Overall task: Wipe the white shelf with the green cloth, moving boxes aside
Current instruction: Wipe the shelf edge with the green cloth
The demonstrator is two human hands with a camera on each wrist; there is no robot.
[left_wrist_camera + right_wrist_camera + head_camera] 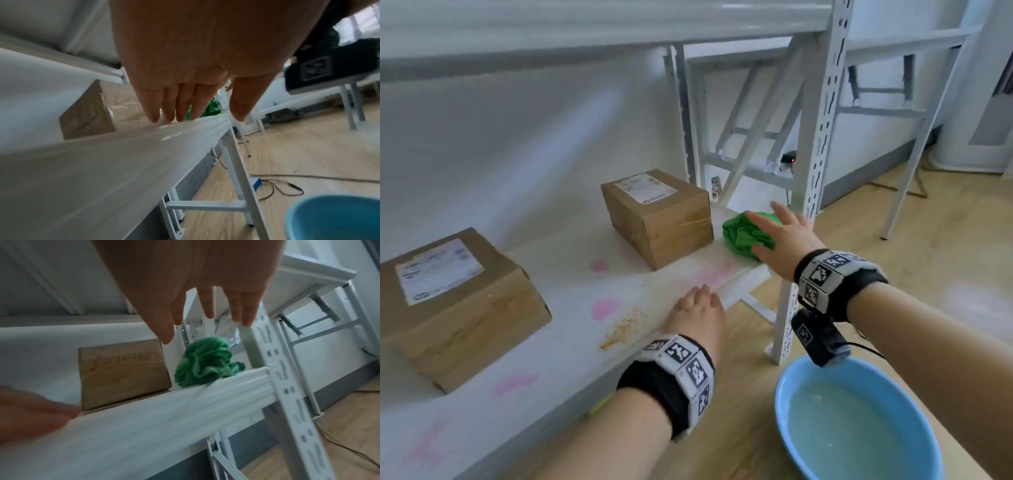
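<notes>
On the white shelf (571,291), the near box (453,301) sits far left, with pink marks and a crumb patch (625,327) beside it. The left hand (697,308) rests flat and empty on the front edge. Past the far box (657,216), the green cloth (739,234) lies bunched at the right end. The right hand (780,236) hovers over it, fingers spread, gripping nothing. It should gather the whole bunch before sweeping leftward.

Blue basin (784,404) of cloudy water sits on wood floor (945,260), near shelf upright. Cables (287,188) trail across floor. Second white rack (893,113) stands behind, near wall.
</notes>
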